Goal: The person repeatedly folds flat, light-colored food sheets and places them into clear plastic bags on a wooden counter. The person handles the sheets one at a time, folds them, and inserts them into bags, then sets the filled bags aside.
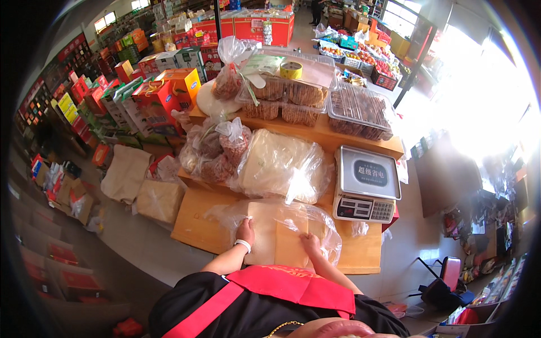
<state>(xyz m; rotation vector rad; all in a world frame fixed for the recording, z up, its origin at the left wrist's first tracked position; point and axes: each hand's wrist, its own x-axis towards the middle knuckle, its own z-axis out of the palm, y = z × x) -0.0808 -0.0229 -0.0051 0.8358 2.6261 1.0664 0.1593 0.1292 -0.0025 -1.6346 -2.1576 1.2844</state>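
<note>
A folded light-brown sheet [264,236] lies on the wooden table before me, with a clear plastic bag [331,228] spread under and around it. My left hand [245,234], with a white band at the wrist, pinches the sheet's left edge. On the other side, my right hand [310,244] has its fingers curled at the right part of the sheet, near the plastic. Whether it also grips the plastic is hard to tell. Just beyond, a stack of beige sheets [279,160] rests inside another clear plastic bag.
An electronic price scale [367,181] stands at the right. Bags of peanuts [232,145] sit left of the stack. Clear plastic boxes of brown snacks [359,110] and a roll of yellow tape [291,70] occupy the raised shelf. A wrapped beige block [159,200] is beside the table's left edge.
</note>
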